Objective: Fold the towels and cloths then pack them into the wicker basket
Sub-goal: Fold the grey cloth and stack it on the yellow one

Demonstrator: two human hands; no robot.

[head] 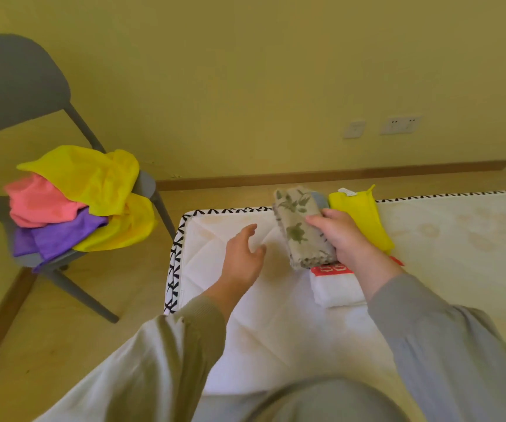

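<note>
One grey cloth (319,198), perhaps, behind towel (302,226)

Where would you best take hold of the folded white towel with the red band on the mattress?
Probably the left edge of the white towel, approached from the left by the open left hand: it lies flat and folded, so pinch all layers together. The right hand, gripping the floral towel, overhangs its right side.
</note>
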